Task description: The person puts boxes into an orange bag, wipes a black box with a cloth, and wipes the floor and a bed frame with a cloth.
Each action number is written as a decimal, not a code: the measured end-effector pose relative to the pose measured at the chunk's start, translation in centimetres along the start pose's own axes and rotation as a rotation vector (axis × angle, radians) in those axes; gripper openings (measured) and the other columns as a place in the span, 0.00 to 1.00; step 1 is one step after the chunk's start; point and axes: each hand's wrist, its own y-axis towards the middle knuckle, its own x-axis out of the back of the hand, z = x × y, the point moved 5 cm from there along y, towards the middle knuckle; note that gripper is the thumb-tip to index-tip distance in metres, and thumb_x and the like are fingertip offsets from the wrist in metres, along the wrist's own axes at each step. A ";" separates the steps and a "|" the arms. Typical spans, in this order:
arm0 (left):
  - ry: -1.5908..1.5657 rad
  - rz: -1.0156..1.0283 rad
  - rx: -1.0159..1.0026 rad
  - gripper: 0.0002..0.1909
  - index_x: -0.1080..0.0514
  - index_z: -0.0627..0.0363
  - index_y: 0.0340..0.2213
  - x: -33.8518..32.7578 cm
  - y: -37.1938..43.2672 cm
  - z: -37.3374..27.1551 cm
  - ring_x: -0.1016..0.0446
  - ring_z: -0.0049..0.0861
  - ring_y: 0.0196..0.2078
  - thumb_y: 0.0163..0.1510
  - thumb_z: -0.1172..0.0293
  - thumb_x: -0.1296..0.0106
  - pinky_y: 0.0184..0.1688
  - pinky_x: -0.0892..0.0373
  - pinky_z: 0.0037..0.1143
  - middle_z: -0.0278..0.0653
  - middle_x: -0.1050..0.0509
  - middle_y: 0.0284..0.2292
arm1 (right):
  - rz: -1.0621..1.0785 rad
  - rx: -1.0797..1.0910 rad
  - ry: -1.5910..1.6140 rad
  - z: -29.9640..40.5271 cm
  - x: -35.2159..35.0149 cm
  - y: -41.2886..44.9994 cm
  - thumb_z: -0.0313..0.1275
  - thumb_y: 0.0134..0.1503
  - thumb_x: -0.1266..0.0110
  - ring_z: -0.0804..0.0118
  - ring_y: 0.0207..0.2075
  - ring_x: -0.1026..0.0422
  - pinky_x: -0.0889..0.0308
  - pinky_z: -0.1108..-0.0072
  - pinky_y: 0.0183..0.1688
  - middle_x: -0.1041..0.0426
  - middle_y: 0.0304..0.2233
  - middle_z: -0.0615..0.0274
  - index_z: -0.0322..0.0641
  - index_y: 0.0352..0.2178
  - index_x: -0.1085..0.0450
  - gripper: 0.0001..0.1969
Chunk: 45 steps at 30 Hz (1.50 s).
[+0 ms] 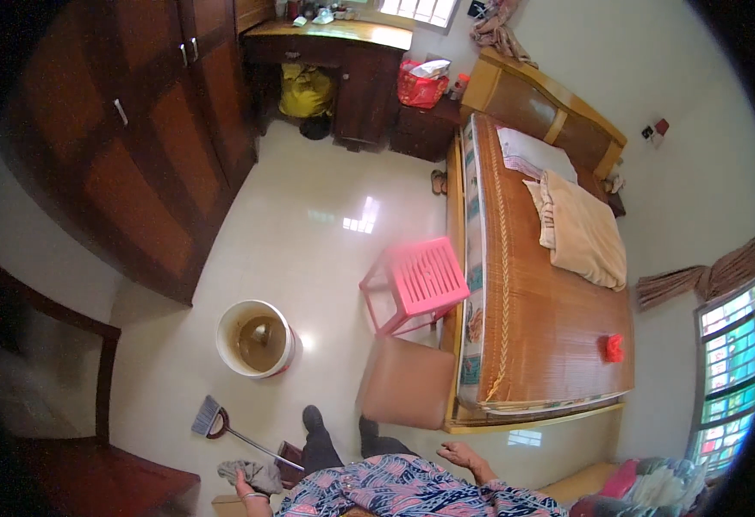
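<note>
My left hand (243, 486) is closed around a crumpled grey cloth (256, 475) at the lower left, and a bracelet circles that wrist. My right hand (460, 453) hangs in front of me near the bed's foot end, holding nothing, its fingers loosely bent. Ahead on the floor stands a white bucket (223, 349) with murky brown water (258, 352). Between it and me is a broom (207, 417) with grey bristles. Its metal handle runs towards my legs, beside a dark reddish-brown object, perhaps a dustpan (287, 457).
A pink plastic stool (426, 274) and a brown square-topped seat (408, 382) stand beside the bed (526, 336). The bed bears a folded beige blanket (584, 239) and a red item (613, 348). A wooden wardrobe (158, 123) lines the left; a desk (371, 84) stands at the back.
</note>
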 end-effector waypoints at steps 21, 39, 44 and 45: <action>0.021 -0.096 -0.168 0.17 0.32 0.56 0.36 -0.8 -5.0 -10.7 0.33 0.30 0.38 0.52 0.57 0.59 0.39 0.34 0.29 0.39 0.31 0.38 | -0.312 -0.318 0.174 -4.0 -0.3 -4.3 0.45 0.44 0.56 0.47 0.37 0.33 0.37 0.68 0.40 0.31 0.33 0.44 0.32 0.33 0.31 0.24; 0.018 -0.204 0.011 0.22 0.36 0.62 0.40 -1.9 8.1 -8.5 0.29 0.42 0.34 0.47 0.60 0.50 0.36 0.33 0.43 0.45 0.30 0.35 | -0.267 -0.343 0.244 2.1 -4.7 -6.6 0.42 0.44 0.54 0.48 0.33 0.32 0.37 0.69 0.36 0.31 0.29 0.43 0.34 0.30 0.31 0.20; 0.183 -0.387 -0.076 0.27 0.37 0.69 0.40 -3.5 6.5 -10.9 0.29 0.39 0.31 0.40 0.66 0.42 0.32 0.31 0.39 0.47 0.30 0.33 | -0.274 -0.351 0.258 4.3 -4.8 -6.5 0.42 0.44 0.54 0.47 0.34 0.32 0.37 0.69 0.36 0.31 0.29 0.43 0.34 0.30 0.31 0.20; 0.146 -0.328 -0.091 0.28 0.37 0.69 0.40 -4.0 7.0 -10.9 0.29 0.39 0.31 0.40 0.65 0.42 0.32 0.31 0.39 0.46 0.30 0.34 | -0.276 -0.355 0.262 4.5 -4.7 -6.5 0.42 0.44 0.54 0.47 0.34 0.32 0.37 0.69 0.36 0.31 0.29 0.43 0.34 0.31 0.31 0.20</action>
